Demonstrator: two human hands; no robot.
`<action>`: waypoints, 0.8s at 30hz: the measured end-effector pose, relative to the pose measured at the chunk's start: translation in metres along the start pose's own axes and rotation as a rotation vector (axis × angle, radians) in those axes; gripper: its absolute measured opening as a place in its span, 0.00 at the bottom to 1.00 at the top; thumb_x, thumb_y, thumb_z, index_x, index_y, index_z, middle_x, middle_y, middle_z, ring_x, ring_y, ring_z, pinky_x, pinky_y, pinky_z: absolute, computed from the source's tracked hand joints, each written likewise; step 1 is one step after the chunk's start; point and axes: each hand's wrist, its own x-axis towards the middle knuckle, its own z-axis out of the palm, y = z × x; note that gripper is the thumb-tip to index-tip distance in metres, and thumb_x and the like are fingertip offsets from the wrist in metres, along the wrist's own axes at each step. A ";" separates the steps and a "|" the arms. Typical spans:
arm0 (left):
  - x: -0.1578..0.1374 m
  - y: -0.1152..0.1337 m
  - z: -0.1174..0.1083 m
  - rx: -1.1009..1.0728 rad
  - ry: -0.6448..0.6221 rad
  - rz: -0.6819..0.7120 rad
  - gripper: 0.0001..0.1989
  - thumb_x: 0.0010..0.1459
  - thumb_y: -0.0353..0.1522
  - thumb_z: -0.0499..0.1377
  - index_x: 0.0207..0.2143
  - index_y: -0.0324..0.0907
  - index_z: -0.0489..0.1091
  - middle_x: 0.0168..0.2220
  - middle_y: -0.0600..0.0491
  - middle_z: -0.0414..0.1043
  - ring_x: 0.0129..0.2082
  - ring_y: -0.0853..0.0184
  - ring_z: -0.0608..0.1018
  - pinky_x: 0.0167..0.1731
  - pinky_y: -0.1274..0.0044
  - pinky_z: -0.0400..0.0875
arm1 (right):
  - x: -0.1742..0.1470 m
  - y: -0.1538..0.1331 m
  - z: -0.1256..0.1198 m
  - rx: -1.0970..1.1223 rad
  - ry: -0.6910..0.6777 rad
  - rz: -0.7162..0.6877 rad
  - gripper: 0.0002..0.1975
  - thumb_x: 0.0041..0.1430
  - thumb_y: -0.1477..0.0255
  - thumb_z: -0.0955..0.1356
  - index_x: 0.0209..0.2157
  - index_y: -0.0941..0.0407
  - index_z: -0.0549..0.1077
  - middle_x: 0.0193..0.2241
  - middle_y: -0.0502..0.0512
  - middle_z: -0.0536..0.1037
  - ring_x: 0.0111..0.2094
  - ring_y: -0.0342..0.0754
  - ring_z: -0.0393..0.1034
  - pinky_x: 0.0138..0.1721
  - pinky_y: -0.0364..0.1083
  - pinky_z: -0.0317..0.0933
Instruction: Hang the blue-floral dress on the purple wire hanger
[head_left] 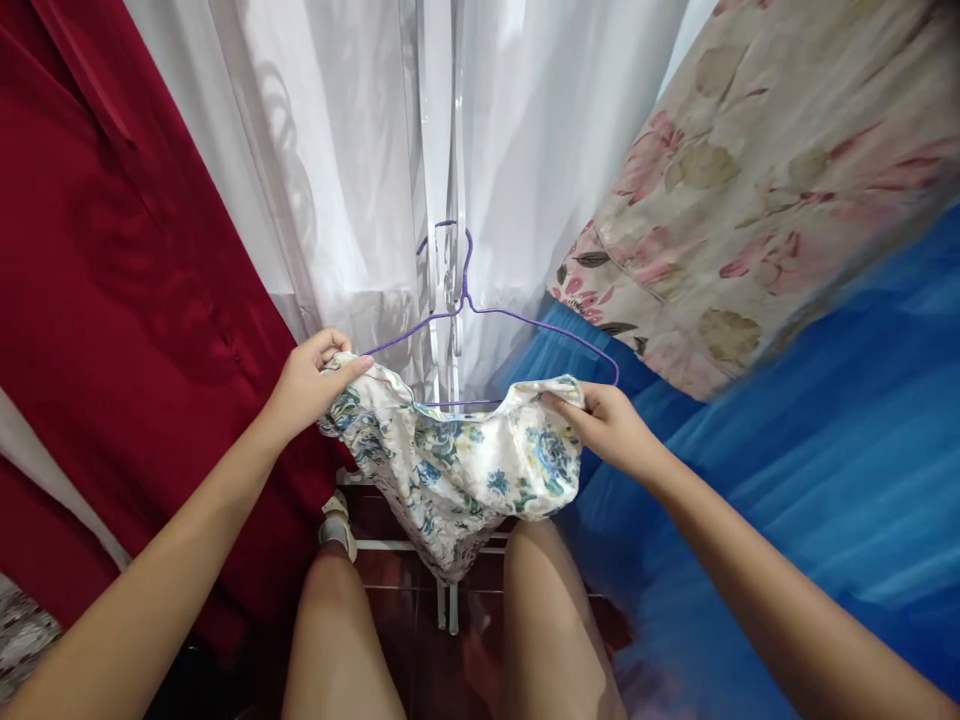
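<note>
A white garment with blue and green flowers (480,460) hangs between my hands above my knees. At its left shoulder, my left hand (319,375) pinches the cloth between thumb and fingers. My right hand (604,420) grips the opposite shoulder edge. Behind the neckline is a purple hanger (525,318), its hook pointing up near white metal bars. The left arm of the hanger runs to the cloth by my left hand; its right end shows bare above my right hand. Part of its bottom bar is hidden by the garment.
Red cloth (150,250) hangs at the left. A white curtain (330,150) and a white metal stand (442,120) are straight ahead. Floral cloth (720,200) and blue fabric (810,440) hang at the right. Dark red tiles (390,610) cover the floor below.
</note>
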 end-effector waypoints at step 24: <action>-0.002 0.013 -0.004 0.498 0.186 0.155 0.12 0.61 0.41 0.60 0.31 0.42 0.72 0.26 0.57 0.68 0.25 0.69 0.67 0.28 0.78 0.58 | 0.033 0.018 -0.048 0.096 0.069 0.205 0.22 0.53 0.55 0.72 0.18 0.58 0.70 0.15 0.49 0.68 0.17 0.42 0.59 0.18 0.42 0.50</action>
